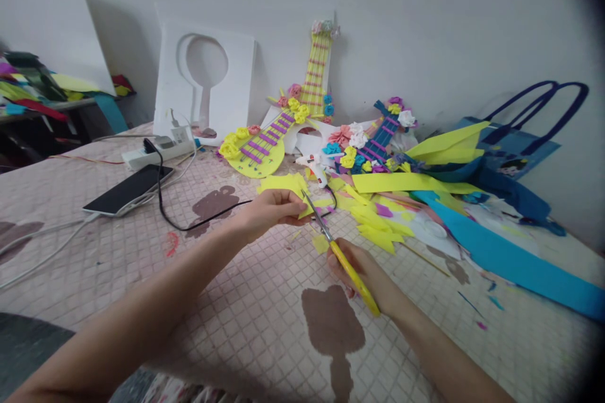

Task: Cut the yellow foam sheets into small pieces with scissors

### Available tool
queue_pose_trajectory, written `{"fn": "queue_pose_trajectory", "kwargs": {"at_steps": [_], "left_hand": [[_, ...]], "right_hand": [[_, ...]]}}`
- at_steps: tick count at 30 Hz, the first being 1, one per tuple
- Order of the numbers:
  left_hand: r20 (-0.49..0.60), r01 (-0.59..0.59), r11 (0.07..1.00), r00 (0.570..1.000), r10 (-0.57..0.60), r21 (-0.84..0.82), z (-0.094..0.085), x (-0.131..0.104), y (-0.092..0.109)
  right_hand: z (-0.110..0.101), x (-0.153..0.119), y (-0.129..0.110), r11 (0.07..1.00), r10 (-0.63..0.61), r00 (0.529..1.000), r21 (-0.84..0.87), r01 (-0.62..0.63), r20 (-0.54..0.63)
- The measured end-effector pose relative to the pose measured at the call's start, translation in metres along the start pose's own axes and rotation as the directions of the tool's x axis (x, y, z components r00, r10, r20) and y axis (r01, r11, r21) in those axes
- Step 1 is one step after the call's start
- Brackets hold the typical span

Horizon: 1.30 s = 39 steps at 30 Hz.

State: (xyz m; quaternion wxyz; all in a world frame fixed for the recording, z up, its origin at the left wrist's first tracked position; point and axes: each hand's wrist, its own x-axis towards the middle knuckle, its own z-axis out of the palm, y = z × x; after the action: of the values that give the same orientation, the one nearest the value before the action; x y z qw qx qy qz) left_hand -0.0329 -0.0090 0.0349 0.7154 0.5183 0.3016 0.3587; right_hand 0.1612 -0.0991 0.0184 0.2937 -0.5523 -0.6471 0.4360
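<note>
My left hand (278, 206) pinches a piece of yellow crepe paper (290, 184) above the middle of the table. A pair of scissors (347, 271) with yellow handles is held in my right hand (362, 264), its fingers wrapped round the grips. The metal blades point up and left, with their tips at the edge of the yellow paper beside my left fingers. Below the blades lies a small yellow scrap (320, 244). Behind my hands rests a white hot glue gun (314, 167).
Paper-flower-decorated yellow (265, 157) and blue (380, 141) instrument shapes stand by the wall. Yellow scraps (378, 220) and a long blue strip (515, 258) spread at right, before a blue bag (534, 145). A phone (130, 189), cables and a power strip (158, 151) lie left.
</note>
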Motion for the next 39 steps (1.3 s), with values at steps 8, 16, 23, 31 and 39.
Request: {"fn": "queue_pose_trajectory", "kwargs": {"at_steps": [8,16,23,31,39], "left_hand": [[0.005,-0.003,1.0,1.0,0.003,0.002,0.0,0.0,0.001],[0.007,-0.01,1.0,1.0,0.01,0.003,0.001,-0.001,0.003],[0.021,0.007,1.0,1.0,-0.007,0.002,0.0,-0.001,0.0],[0.078,0.107,0.99,0.99,-0.114,0.096,0.017,-0.005,-0.014],[0.118,0.062,0.977,0.989,-0.088,0.205,0.019,-0.004,-0.02]], "right_hand": [[0.001,0.001,0.001,0.993,0.036,0.999,0.109,-0.034,-0.016],[0.001,0.002,0.001,0.983,0.048,0.999,0.179,-0.045,-0.014],[0.005,0.005,0.016,0.971,0.106,0.994,0.212,-0.107,0.017],[0.003,0.006,0.009,0.846,0.065,0.995,0.533,-0.013,-0.08],[0.002,0.005,0.008,0.843,0.042,0.998,0.537,-0.011,-0.047]]}}
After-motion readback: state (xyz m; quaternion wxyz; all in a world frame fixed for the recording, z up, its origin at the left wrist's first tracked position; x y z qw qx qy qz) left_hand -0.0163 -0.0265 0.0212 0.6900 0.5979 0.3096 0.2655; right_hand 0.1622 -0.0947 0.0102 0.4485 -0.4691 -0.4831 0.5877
